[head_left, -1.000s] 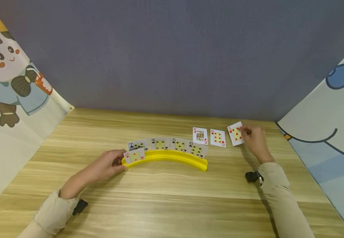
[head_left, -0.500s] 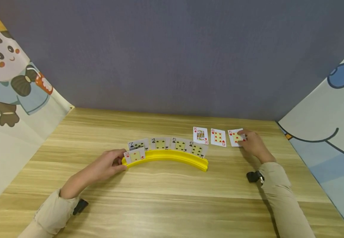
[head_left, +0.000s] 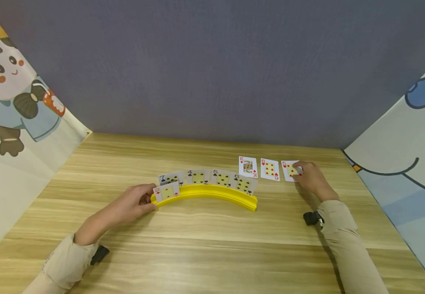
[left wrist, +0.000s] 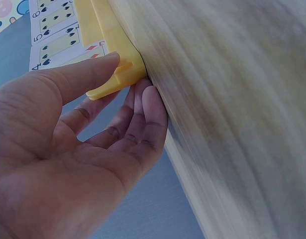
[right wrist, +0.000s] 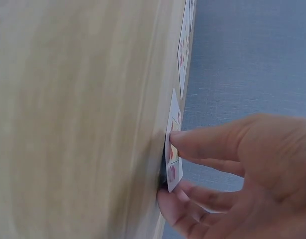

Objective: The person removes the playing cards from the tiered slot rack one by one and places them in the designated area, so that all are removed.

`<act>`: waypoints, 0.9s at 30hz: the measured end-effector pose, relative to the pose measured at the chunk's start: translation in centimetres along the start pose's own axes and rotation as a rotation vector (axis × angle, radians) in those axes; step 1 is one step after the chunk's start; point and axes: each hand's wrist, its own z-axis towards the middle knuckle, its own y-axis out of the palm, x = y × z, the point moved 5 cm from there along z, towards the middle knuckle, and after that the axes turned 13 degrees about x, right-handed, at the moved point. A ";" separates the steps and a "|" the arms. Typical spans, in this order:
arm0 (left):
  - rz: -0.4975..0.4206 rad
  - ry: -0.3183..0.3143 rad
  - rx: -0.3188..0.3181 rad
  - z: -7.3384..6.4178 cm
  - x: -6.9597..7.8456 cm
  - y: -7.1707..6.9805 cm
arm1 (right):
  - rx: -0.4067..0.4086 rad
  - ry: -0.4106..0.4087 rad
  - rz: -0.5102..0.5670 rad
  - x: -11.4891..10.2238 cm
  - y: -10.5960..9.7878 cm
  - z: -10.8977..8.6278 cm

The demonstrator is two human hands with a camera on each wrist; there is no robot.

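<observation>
My left hand (head_left: 129, 204) grips the left end of a curved yellow card holder (head_left: 205, 191), with the thumb on its front and the other fingers around its end and low by the table in the left wrist view. In the front slot at that end stands the two of diamonds (head_left: 167, 192). Behind it, a row of black-suited cards stands upright: a seven (head_left: 170, 178), a four (head_left: 198, 177), a five (head_left: 222, 178) and a six (head_left: 244, 184). At the right, my right hand (head_left: 313, 179) pinches the five of hearts (right wrist: 174, 122), thumb on its face, its near edge slightly raised.
Face up to the left of the five of hearts lie the six of hearts (head_left: 269, 169) and the king of diamonds (head_left: 248, 166). A grey-blue wall (head_left: 212, 73) closes off the wooden table's (head_left: 212, 253) back edge; cartoon-printed panels flank both sides.
My right hand has turned the five of hearts from a tilted angle to lie straighter, in line with the six and king, and lowered it. My left hand stays on the holder.
</observation>
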 end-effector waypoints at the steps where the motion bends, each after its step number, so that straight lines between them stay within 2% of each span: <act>1: -0.001 -0.001 0.000 0.0 0.0 0.0 | -0.002 0.003 0.000 0.0 0.0 0.0; 15: -0.002 0.017 0.016 0.0 0.0 0.0 | 0.039 -0.004 -0.012 -0.3 -0.2 -0.1; 27: 0.020 0.007 0.010 0.0 -0.1 0.0 | 0.075 -0.038 0.040 -1.0 -1.1 -0.3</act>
